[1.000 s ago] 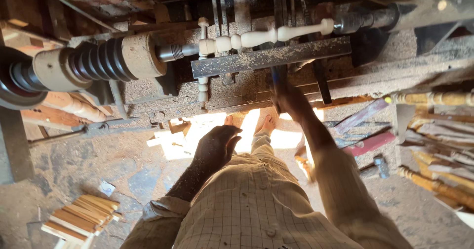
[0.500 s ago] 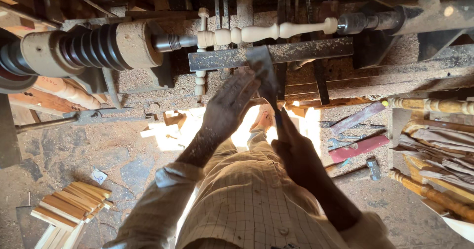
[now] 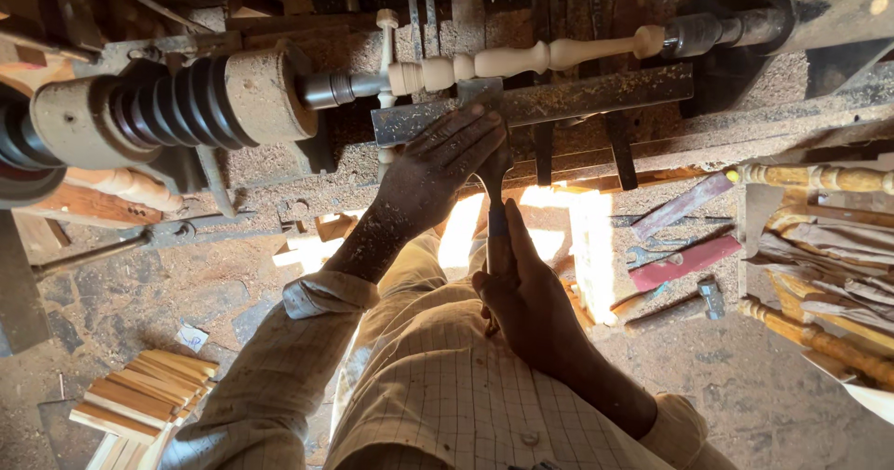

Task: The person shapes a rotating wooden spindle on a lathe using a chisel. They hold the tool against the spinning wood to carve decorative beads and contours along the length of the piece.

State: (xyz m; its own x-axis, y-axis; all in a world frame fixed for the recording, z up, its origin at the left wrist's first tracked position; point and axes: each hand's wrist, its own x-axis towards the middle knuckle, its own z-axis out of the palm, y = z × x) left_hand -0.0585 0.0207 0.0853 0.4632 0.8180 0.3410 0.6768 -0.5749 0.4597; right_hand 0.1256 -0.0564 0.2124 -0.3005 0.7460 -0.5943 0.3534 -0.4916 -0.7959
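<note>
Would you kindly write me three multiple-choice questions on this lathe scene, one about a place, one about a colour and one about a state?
1. Where does the left hand rest?
A. on the metal tool rest
B. on the hammer
C. on the stack of wood strips

2. What colour is the spindle on the lathe?
A. black
B. pale cream
C. red

3. How is the chisel held?
A. lying on the floor
B. left hand alone
C. both hands, the right hand on its handle

Answers: 1 A, its fingers lie across the rest. 2 B, the turned wood is pale. 3 C, each hand grips it.
</note>
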